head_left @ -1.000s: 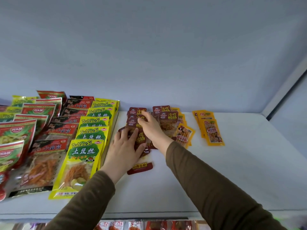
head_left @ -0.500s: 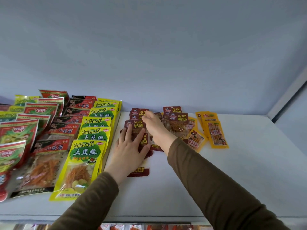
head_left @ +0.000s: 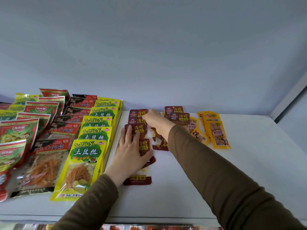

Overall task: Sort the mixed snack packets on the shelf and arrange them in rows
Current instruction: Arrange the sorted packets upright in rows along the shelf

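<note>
Nearest us, at the bottom edge of the frame, we see a strip of red packets on a lower level, too cut off to read. Just above, lower centre, our left hand lies flat with fingers straight and spread, pressing on the near end of a row of dark red packets that overlap like shingles toward the back. Further up, centre frame, our right hand reaches to the far end of that row; its fingertips touch the rearmost packets, but whether they pinch one or only nudge it we cannot tell. We judge the step in hand to be squaring up this dark red row. A loose dark red packet lies askew just right of the row, under our right forearm, so the next move likely calls for drawing it into line without upsetting the overlap; these slick packets may slide. At left stand finished rows: yellow packets and, beyond them, black and red packets. Right of centre lie orange packets, loosely fanned. All rest on a white shelf with a pale blue-grey wall behind
</note>
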Motion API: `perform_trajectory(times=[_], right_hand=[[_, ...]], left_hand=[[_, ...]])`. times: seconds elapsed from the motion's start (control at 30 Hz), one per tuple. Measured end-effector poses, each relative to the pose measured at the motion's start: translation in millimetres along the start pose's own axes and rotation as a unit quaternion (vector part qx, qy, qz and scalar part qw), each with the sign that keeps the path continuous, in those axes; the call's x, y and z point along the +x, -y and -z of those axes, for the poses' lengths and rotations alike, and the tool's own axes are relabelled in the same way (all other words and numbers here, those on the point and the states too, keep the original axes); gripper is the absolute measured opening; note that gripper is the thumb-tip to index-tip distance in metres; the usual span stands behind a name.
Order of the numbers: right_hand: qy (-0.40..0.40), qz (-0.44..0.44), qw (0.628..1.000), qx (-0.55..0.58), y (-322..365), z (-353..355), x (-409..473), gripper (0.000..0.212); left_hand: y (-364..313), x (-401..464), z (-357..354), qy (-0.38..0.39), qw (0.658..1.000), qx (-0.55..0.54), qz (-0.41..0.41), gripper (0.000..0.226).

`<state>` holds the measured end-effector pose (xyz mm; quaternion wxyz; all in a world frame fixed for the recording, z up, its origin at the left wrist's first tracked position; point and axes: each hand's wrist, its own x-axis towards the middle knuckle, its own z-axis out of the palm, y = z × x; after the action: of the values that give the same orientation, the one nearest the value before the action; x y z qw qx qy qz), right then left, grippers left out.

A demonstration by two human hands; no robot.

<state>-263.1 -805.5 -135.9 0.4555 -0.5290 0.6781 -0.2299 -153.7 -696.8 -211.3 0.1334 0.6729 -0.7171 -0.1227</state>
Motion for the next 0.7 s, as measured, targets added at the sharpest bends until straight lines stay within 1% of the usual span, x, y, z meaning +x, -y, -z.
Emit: perform_trajectory(times=[0.1, 0.2, 0.33, 0.43, 0.53, 0.6, 0.7], right_hand=[[0.018, -0.018, 1.000, -0.019, 4.0, 0.3, -0.7, 0.037], [0.040, -0.016, 0.998, 0.036, -0.6, -5.2, 1.0, 0.034], [0.006, 0.016, 1.000, 0.011, -15.1, -8.1, 7.2, 0.026], [-0.011, 0.009, 0.998, 0.059, -21.8, -7.6, 13.6, 0.031], [0.003, -0.024, 0.990, 0.143, -10.4, -12.5, 20.3, 0.032], [-0.001, -0.038, 0.989, 0.146, -3.6, -15.1, 26.0, 0.032], [-0.010, -0.022, 0.991, 0.130, 2.2, -15.6, 30.5, 0.032]], left_hand=[[2.7, 0.9, -0.6, 0.007, 1.000, 0.005, 0.005, 0.095], [7.9, 0.2, -1.0, 0.006, 1.000, 0.013, 0.007, 0.094], [10.3, -2.0, -4.6, 0.001, 1.000, 0.009, -0.002, 0.093], [12.2, -3.1, -7.3, 0.001, 1.000, 0.005, -0.004, 0.094], [13.4, -3.0, -9.0, 0.002, 1.000, 0.006, -0.003, 0.094], [13.5, -2.5, -8.8, 0.002, 1.000, 0.005, -0.002, 0.093], [13.6, -2.4, -7.8, 0.007, 1.000, 0.006, 0.000, 0.093]])
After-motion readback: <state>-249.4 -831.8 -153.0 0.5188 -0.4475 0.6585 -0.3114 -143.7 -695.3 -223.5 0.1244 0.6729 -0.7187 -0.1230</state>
